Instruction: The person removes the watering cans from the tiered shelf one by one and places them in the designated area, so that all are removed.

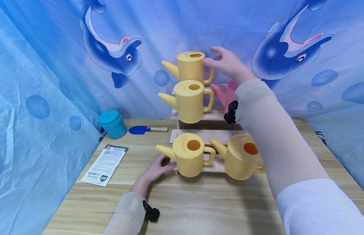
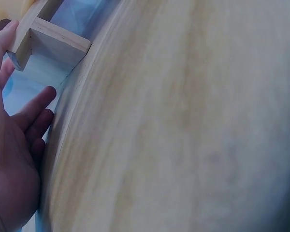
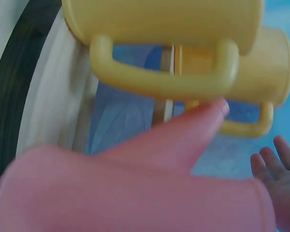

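Note:
On the top step of a wooden stand (image 1: 182,132) sits a yellow watering can (image 1: 190,69), its spout pointing left. My right hand (image 1: 227,63) is beside its handle, fingers spread, the thumb overlapping the can in the head view. In the right wrist view this hand (image 3: 282,186) also appears with fingers apart. A second yellow watering can (image 1: 189,104) sits one step lower, left of a pink watering can (image 1: 224,94) partly hidden by my right arm. At the stand's front left corner, my left hand (image 1: 153,169) pinches the lowest shelf's end between thumb and index finger.
Two more yellow watering cans, one left (image 1: 186,163) and one right (image 1: 239,163), occupy the lowest step. Left of the stand lie a blue trowel (image 1: 138,130), a teal lidded jar (image 1: 113,125) and a white packet (image 1: 104,165). A dolphin-print curtain (image 1: 182,29) hangs behind.

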{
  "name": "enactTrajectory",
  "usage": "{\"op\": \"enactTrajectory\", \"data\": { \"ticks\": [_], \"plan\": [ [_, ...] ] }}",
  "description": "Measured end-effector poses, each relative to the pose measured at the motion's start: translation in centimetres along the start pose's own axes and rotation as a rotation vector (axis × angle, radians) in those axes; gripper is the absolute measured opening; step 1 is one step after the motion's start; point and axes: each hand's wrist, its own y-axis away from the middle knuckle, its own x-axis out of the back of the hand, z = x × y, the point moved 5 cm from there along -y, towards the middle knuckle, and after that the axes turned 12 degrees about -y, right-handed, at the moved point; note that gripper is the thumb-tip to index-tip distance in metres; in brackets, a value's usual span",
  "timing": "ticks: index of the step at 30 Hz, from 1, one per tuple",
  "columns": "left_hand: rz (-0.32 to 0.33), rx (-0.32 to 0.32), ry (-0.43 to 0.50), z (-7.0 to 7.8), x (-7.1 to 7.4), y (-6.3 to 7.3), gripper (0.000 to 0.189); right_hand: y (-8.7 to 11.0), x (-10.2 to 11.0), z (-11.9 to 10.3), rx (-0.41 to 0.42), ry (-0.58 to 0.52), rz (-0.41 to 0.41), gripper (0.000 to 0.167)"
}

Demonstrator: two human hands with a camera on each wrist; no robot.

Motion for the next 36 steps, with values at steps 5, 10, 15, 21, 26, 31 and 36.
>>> {"op": "enactTrajectory", "data": {
  "ticks": [5,10,15,21,26,31,36],
  "plan": [
    [0.000,0.002,-0.020,-0.1,0.0,0.0,0.058,-0.6,-1.2,-0.1,0.010,-0.039,-0.020,0.082],
    [-0.007,-0.006,0.009,0.1,-0.1,-0.1,0.057,-1.2,-1.7,0.1,-0.028,-0.065,-0.003,0.084],
    [-0.007,-0.005,0.019,0.2,-0.1,-0.1,0.057,-1.7,-1.9,0.3,-0.051,-0.102,0.019,0.086],
    [-0.002,0.013,0.001,-0.1,0.0,-0.1,0.057,-2.1,-2.3,0.5,-0.066,-0.120,0.021,0.086],
    [0.005,0.003,0.008,-0.1,0.0,-0.1,0.057,-2.2,-2.5,0.2,-0.089,-0.178,0.023,0.083],
    [0.001,-0.009,0.011,0.2,0.1,0.0,0.054,-2.2,-3.0,0.4,-0.115,-0.310,0.021,0.078],
    [-0.019,-0.018,0.020,2.4,0.9,0.7,0.052,-2.3,-2.9,0.7,-0.112,-0.312,0.028,0.072]
  ]
}}
